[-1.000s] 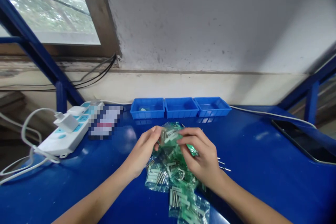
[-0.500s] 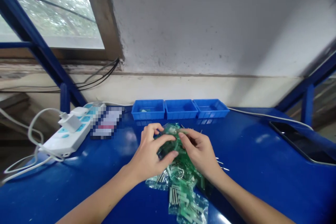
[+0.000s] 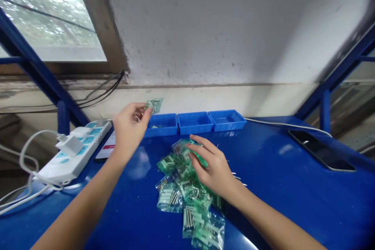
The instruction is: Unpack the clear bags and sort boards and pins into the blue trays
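Note:
Pinched between the thumb and fingers of my left hand is a small clear bag with screws inside, raised in front of the left blue bin. My right hand rests over the pile of small bags, fingers spread and touching or just above the upper part. Several bags in the pile hold silver screws and pale plastic wall plugs, some under a green tint. Part of the pile is hidden beneath my right hand.
Left of the arms lie a white power strip with plugged-in chargers and a partly covered phone. The middle bin and right bin stand against the wall. A dark phone lies at right. Loose metal pins sit beside my right wrist.
My left hand has lifted away from the pile, up and to the left, carrying a small bag of screws. My right hand stays at the pile, its fingers now spread.

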Available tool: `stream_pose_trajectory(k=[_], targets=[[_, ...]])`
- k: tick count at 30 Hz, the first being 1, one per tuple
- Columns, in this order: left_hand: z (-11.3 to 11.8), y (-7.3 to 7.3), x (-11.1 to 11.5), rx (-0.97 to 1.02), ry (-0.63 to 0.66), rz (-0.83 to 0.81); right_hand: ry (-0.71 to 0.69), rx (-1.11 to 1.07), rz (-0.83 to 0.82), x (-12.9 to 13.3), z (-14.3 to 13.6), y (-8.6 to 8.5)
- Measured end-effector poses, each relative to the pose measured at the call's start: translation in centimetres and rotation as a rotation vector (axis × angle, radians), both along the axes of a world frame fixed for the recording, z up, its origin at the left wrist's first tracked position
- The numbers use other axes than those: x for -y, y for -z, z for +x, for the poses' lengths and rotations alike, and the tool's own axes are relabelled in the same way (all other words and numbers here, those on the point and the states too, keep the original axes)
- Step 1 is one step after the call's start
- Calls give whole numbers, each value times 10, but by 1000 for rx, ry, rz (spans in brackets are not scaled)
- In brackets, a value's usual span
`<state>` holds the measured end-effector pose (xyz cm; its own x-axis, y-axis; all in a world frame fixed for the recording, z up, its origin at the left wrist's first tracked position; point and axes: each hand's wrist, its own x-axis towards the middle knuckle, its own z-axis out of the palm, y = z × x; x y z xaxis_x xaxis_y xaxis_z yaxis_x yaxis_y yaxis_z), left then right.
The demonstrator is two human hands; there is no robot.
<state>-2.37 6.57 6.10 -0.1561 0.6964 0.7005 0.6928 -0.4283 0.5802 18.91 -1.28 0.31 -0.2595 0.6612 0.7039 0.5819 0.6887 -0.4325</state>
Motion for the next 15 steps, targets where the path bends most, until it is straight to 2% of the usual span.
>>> stream_pose_trajectory(k=[2,5,7,9,11,15], targets=[[-3,8,-6,-249,-10,-99,17,4,-33,-1,2,-1],[-4,45,7,-393,16,-267,41,21,-84,-4,4,0],[-4,69,22,-489,143,-444,52,32,-107,-6,5,1],[-6,84,33,-559,248,-525,52,41,-125,-7,6,3],[-8,87,38,-583,320,-554,41,54,-141,-7,5,5],[-10,80,34,-488,362,-653,19,80,-157,-6,4,9]])
